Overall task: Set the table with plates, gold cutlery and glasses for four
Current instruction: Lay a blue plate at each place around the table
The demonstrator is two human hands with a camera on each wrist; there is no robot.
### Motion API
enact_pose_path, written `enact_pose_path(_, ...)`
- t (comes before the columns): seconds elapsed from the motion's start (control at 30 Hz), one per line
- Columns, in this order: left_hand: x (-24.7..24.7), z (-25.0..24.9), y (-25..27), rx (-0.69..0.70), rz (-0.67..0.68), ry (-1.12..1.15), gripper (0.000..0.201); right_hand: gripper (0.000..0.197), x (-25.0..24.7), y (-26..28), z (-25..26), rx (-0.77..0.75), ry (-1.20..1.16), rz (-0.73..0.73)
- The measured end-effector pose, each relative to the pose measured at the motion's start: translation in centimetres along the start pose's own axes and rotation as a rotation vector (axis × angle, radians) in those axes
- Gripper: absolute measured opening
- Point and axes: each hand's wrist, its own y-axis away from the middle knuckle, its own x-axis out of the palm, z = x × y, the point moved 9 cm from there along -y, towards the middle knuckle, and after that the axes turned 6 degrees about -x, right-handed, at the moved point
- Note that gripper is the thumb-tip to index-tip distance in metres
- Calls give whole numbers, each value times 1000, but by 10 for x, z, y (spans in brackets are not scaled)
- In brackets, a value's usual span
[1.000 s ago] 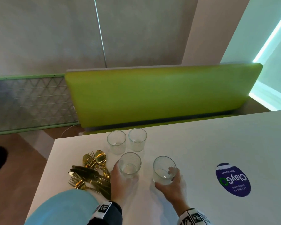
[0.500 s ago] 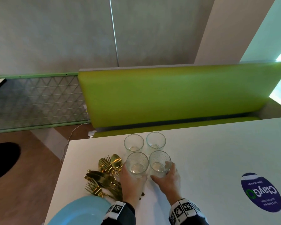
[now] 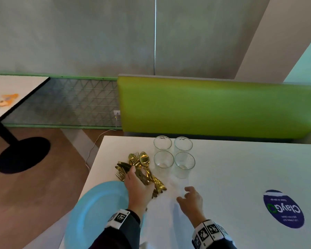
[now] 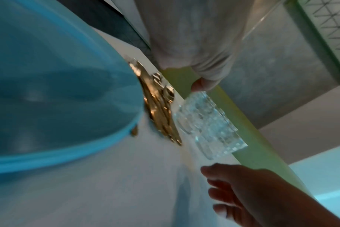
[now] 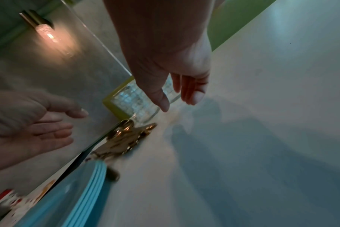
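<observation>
Several clear textured glasses point(image 3: 174, 156) stand in a tight square cluster on the white table point(image 3: 241, 168). Left of them lies a pile of gold cutlery point(image 3: 144, 168), and a stack of light blue plates point(image 3: 95, 211) sits at the near left edge. My left hand point(image 3: 135, 178) hovers over the cutlery with straight fingers and holds nothing. My right hand point(image 3: 187, 194) is open just in front of the glasses, not touching them. The right wrist view shows my right hand point(image 5: 177, 98), the glasses point(image 5: 132, 99), the cutlery point(image 5: 122, 138) and the plates point(image 5: 87, 184). In the left wrist view are the plates point(image 4: 58, 92), cutlery point(image 4: 159, 110) and glasses point(image 4: 208, 122).
A lime green bench back point(image 3: 214, 106) runs along the far side of the table. A round purple sticker point(image 3: 284, 209) marks the tabletop at the right. Another table point(image 3: 11, 94) on a black foot point(image 3: 23, 153) stands far left on the wooden floor.
Both hands slid the two near glasses up against the far pair and let go. My left hand moved left over the cutlery, and my right hand drew back towards me.
</observation>
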Motion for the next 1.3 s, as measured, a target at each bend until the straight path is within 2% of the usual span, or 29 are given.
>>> enact_pose_path(0.1, -45, 35, 0, -73, -63, -102, 63, 40, 27, 25, 8, -38, -29, 111)
enact_pose_path(0.23, -107, 105, -14, -314, -131, -309, 57, 41, 76, 54, 16, -42, -61, 267)
enact_pose_path(0.3, -132, 135, -20, -420, -125, -372, 56, 42, 99, 68, 19, -30, -110, 319)
enact_pose_path(0.37, -141, 161, -28, -477, -57, -363, 55, 42, 116, 78, 23, -14, -142, 329)
enact_pose_path(0.47, -139, 178, -37, -449, 72, -335, 47, 44, 128, 87, 30, -4, -171, 275)
enact_pose_path(0.67, -146, 170, -31, -386, 156, -412, 31, 55, 136, 111, 32, 35, -202, 197)
enact_pose_path(0.73, -146, 175, -30, -418, 191, -413, 38, 56, 137, 119, 30, 55, -199, 171)
enact_pose_path(0.8, -145, 183, -32, -433, 216, -366, 53, 57, 135, 125, 26, 67, -224, 153)
enact_pose_path(0.87, -147, 177, -27, -426, 227, -227, 50, 57, 129, 130, 23, 71, -273, 139)
enact_pose_path(0.93, -150, 147, -12, -366, 245, -66, 30, 56, 114, 133, 20, 65, -325, 101)
enact_pose_path(1.07, -127, 88, 15, -290, 426, 184, 26, 50, 59, 138, 15, 54, -484, -52)
enact_pose_path(1.2, -77, 33, 45, -303, 626, 475, 42, 47, -12, 146, 1, 66, -579, -232)
enact_pose_path(1.3, -48, -4, 75, -368, 654, 586, 54, 45, -67, 154, -12, 58, -641, -351)
